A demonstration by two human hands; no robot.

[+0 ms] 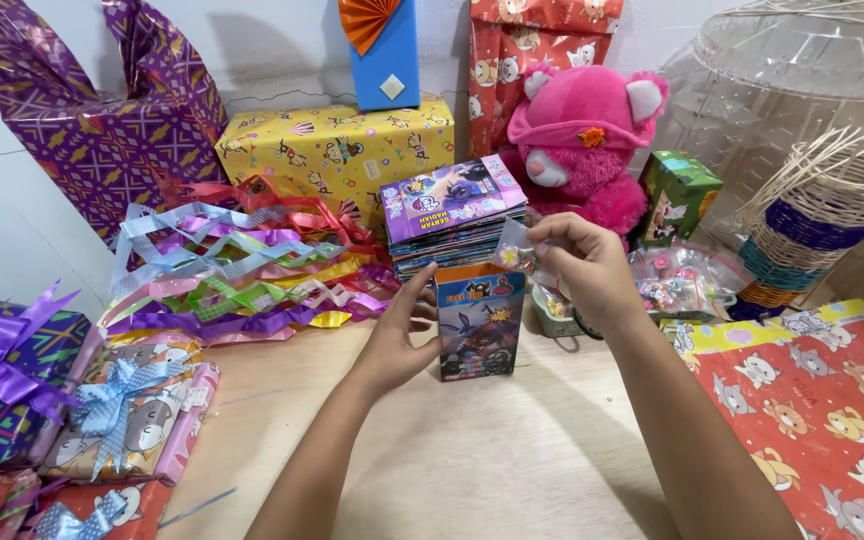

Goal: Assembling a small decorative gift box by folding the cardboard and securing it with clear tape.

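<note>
My left hand (397, 335) holds the side of a small upright blue box (480, 322) with cartoon figures, standing on the wooden table (472, 450). Just above the box's open top, my right hand (584, 265) pinches a small clear plastic packet (514, 248) with something colourful inside. Behind the box lies a stack of flat printed packs (452, 212).
A heap of coloured ribbons (242, 270) lies left of the box. Wrapped gifts (62, 400) with bows sit at the left edge. Red cat-print wrapping paper (822, 410) covers the right. A pink plush bear (582, 140), a yellow wrapped box (337, 150) and woven baskets (812, 220) stand behind.
</note>
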